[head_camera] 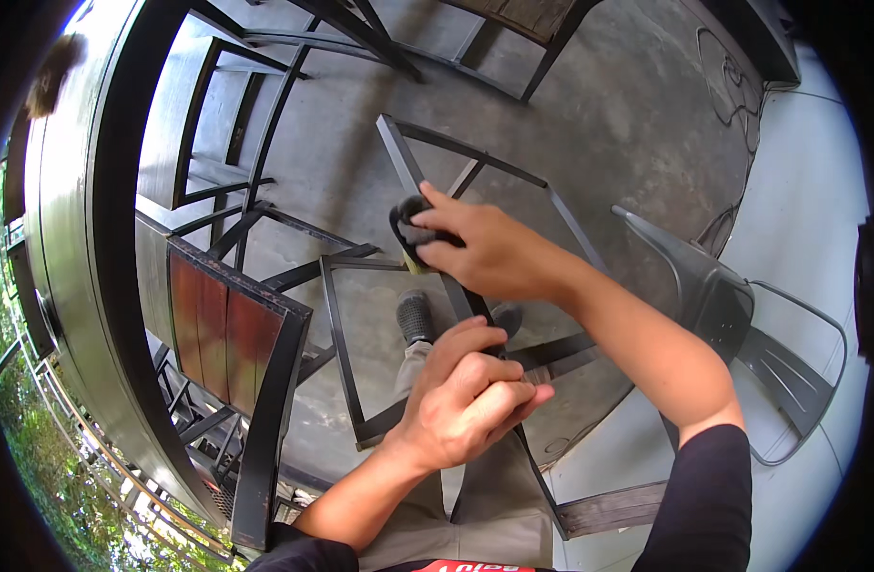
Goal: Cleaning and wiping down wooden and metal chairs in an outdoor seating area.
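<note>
My right hand (473, 243) holds a dark grey cloth or pad (403, 227) against a bar of a black metal furniture frame (401, 154). A yellowish edge, perhaps sponge, shows beneath the pad. Nearer to me, my left hand (465, 407) has its fingers curled over the same frame, which stands tilted between my legs. The palm and the bar under it are hidden. Past the pad, the frame's square legs and crossbars spread over the concrete floor (608, 121).
A chair with a reddish wooden panel (226, 329) stands to the left, beside a long counter (72, 272). At right is a grey metal chair (716, 307). Cables (730, 86) lie along the floor's right edge. A wooden-topped piece of furniture (523, 18) stands farther off.
</note>
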Action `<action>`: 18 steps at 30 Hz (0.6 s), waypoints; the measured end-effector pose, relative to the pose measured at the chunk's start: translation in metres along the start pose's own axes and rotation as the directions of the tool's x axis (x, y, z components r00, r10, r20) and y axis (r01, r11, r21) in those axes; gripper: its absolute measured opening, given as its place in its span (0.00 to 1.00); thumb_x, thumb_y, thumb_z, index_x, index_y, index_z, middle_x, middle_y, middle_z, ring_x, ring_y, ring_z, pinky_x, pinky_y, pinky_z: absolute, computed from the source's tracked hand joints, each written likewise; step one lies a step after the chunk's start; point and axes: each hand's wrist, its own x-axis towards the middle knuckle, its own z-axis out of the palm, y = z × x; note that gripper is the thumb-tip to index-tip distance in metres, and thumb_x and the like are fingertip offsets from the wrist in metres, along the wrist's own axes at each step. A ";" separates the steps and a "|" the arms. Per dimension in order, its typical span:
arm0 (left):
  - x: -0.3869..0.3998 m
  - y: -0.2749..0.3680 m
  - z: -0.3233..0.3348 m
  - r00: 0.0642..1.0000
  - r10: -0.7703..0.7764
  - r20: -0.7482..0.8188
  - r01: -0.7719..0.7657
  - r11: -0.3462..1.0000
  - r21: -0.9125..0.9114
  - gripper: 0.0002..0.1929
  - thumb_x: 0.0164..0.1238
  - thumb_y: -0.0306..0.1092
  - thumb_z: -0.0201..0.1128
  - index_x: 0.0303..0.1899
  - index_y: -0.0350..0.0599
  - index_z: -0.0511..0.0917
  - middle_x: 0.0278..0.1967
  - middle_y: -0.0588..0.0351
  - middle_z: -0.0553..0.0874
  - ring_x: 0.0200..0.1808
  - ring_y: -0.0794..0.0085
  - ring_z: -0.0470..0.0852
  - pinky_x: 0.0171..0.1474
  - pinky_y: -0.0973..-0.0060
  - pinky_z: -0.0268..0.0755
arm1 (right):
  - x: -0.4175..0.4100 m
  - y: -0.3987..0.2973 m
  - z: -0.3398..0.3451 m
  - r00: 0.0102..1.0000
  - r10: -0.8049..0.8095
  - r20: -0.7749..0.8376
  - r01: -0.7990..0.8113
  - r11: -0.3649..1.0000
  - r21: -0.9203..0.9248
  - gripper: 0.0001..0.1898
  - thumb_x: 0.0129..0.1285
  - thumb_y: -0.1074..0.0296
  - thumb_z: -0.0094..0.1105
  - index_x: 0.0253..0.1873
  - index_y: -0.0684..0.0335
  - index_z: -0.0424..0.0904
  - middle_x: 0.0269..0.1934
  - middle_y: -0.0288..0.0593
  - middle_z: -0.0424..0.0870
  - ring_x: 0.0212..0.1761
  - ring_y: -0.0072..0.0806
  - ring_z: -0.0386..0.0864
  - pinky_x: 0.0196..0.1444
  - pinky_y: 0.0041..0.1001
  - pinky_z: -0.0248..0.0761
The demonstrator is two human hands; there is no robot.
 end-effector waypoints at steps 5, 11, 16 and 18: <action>-0.002 0.004 0.005 1.000 -0.006 0.005 0.006 0.999 -0.043 0.17 0.44 0.35 0.82 0.32 0.49 0.80 0.36 0.59 0.79 0.44 0.57 0.82 0.52 0.51 0.76 | 0.053 0.044 0.008 0.996 -0.083 -0.021 0.084 0.996 0.022 0.23 0.72 0.59 0.53 0.67 0.63 0.71 0.75 0.58 0.55 0.79 0.44 0.53 0.74 0.32 0.51; -0.003 0.006 0.004 1.000 0.002 0.003 -0.002 0.999 -0.049 0.19 0.41 0.37 0.83 0.34 0.51 0.81 0.37 0.61 0.80 0.43 0.59 0.83 0.53 0.54 0.77 | 0.182 0.107 0.006 0.862 -0.235 -0.449 0.195 0.972 -0.133 0.19 0.72 0.62 0.52 0.62 0.65 0.74 0.64 0.59 0.73 0.66 0.49 0.71 0.65 0.33 0.66; 0.003 0.009 0.003 0.999 -0.038 0.000 0.038 0.998 -0.054 0.20 0.40 0.37 0.83 0.36 0.53 0.81 0.37 0.62 0.80 0.43 0.60 0.83 0.54 0.55 0.77 | 0.181 0.144 -0.002 0.897 -0.178 -0.406 0.150 0.984 -0.100 0.13 0.70 0.67 0.50 0.56 0.59 0.78 0.45 0.59 0.82 0.48 0.56 0.80 0.47 0.41 0.73; 0.003 0.007 0.004 0.999 -0.043 -0.001 0.042 0.998 -0.055 0.20 0.40 0.37 0.83 0.37 0.53 0.81 0.37 0.62 0.80 0.43 0.60 0.83 0.54 0.55 0.77 | 0.174 0.157 -0.006 0.913 -0.110 -0.393 0.050 0.986 -0.159 0.13 0.69 0.66 0.50 0.54 0.59 0.78 0.44 0.59 0.82 0.47 0.56 0.80 0.47 0.42 0.73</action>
